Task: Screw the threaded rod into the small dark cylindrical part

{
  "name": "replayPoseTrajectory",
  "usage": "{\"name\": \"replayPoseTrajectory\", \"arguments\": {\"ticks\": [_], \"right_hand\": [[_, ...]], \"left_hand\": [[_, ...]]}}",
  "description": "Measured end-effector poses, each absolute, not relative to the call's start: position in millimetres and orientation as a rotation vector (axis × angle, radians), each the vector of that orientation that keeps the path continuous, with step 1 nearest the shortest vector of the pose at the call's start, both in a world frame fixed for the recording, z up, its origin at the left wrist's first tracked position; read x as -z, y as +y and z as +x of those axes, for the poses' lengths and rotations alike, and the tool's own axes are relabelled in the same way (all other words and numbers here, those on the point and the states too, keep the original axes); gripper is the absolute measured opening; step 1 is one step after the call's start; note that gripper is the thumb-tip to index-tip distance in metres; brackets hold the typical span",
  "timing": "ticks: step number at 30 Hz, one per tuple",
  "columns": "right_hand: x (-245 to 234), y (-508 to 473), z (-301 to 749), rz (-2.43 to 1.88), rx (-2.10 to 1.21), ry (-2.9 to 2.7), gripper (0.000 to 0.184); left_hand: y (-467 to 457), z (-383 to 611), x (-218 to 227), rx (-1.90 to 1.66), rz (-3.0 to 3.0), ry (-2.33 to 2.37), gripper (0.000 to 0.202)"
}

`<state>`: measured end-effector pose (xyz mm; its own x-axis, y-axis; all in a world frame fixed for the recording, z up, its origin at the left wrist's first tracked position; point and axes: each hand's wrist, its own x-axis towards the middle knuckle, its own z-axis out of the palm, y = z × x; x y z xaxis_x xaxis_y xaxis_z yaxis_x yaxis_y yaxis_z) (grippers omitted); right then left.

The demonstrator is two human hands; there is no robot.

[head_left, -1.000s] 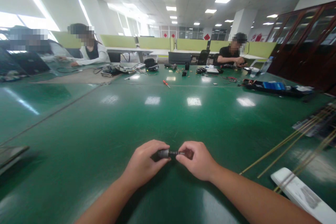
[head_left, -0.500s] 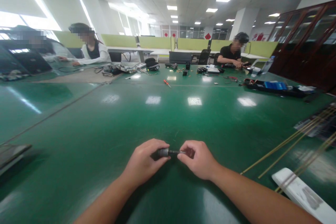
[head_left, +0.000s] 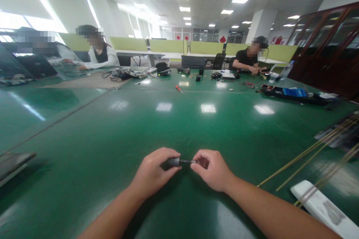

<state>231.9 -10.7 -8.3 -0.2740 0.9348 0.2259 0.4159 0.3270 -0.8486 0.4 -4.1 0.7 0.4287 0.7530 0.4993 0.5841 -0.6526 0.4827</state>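
Cylinder and rod lie between the two hands, on one line whose long axis runs from 9 o'clock to 3 o'clock. The left hand, at 9 o'clock, pinches the cylinder, with a finger on its 12 o'clock side and the thumb on its 6 o'clock side. The right hand, at 3 o'clock, pinches the rod's far end between thumb and fingertips, its other fingers curled into the palm. Between the fingertips a short length of rod is bare. The cylinder is nearer the left hand, the rod's end nearer the right, so any pull or push along the axis would run straight from hand to hand. What the palms hide cannot be told, nor whether the hands rest on the counter.

Farther out, a flat slab lies at 9 o'clock, well apart. Thin sticks fan out at 3 o'clock; some cross a white piece between 3 and 4. A screwdriver lies at 12 o'clock, a dark tray at 2. Beyond, one person sits at 1 o'clock, another between 10 and 11.
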Motion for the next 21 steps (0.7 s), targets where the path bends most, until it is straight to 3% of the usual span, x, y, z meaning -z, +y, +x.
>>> {"name": "replayPoseTrajectory", "arguments": {"ticks": [21], "right_hand": [[8.3,-8.9,232.4,-1.203,-0.87,-1.81,0.007]], "left_hand": [[-1.4,-1.5,-2.6,-1.091,2.478,1.161,0.019]]}}
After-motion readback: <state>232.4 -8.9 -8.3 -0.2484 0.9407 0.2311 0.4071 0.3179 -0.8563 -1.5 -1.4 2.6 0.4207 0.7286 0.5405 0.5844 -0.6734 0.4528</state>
